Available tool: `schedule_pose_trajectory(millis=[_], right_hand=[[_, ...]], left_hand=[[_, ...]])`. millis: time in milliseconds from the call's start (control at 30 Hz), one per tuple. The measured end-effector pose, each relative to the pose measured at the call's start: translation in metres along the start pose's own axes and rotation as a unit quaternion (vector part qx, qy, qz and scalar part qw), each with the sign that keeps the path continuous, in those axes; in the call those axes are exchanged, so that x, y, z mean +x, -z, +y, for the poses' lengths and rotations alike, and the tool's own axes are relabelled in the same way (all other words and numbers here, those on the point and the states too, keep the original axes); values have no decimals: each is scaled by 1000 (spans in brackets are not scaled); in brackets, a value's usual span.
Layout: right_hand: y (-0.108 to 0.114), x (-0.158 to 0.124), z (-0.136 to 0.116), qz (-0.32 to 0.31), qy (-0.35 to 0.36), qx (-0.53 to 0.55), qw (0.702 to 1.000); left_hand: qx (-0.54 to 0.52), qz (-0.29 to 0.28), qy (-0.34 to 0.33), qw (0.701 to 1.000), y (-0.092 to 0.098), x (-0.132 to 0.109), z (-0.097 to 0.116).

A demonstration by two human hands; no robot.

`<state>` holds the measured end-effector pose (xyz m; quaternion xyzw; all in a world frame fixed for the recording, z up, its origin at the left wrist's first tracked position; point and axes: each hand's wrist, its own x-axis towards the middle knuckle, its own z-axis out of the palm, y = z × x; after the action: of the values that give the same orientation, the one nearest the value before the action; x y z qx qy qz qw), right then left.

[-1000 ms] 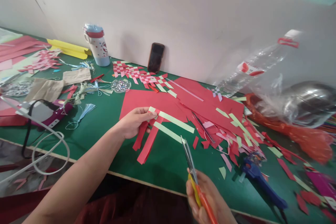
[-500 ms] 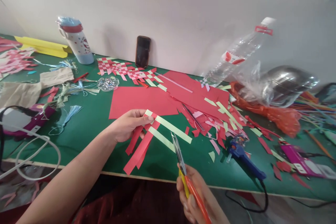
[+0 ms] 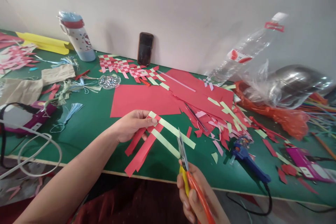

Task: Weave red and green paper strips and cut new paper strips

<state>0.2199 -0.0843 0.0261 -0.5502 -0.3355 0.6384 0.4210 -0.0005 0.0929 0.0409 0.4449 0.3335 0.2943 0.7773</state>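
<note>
My left hand (image 3: 135,125) pinches a small weave of red and pale green paper strips (image 3: 166,142) at its woven corner. Two pale green ends stretch to the right, and red ends hang toward the table's front edge. Closed round the handles of a pair of scissors (image 3: 183,154), with one yellow and one orange handle, is my right hand (image 3: 196,190). The blades point up and away from me, beside the pale green ends. Whether they touch the paper I cannot tell.
Red paper sheets (image 3: 144,99) and paper scraps lie beyond my hands. A blue glue gun (image 3: 250,164) rests at the right, its cord hanging off the edge. Farther back stand a phone (image 3: 145,49), a drinking bottle (image 3: 78,38) and a leaning plastic bottle (image 3: 248,50).
The scissors have shifted slightly right, and their tips lie closer to the upper green strip. The camera view has turned a little. Both hands keep their hold.
</note>
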Motion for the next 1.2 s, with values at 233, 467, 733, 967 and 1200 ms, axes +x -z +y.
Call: schedule_pose_trajectory(millis=[233,467,733,967,1200], right_hand=[[-8,-4,0,24,1,-3,1000],[-9,-4,3,30,-1,3,1000],[-10,-8,-3,15,-37,18,999],[-13,-11,-2,30,-32,-1,999],[-5,-10,4,-12,-52,-10,999]], left_hand=[[-1,7,2,1000,-2,1,0],[1,12,4,1000,-2,2,0],[11,12,4,1000,-3,2,0],[34,15,2,999,-1,3,-2],[48,33,-2,998,2,5,-2]])
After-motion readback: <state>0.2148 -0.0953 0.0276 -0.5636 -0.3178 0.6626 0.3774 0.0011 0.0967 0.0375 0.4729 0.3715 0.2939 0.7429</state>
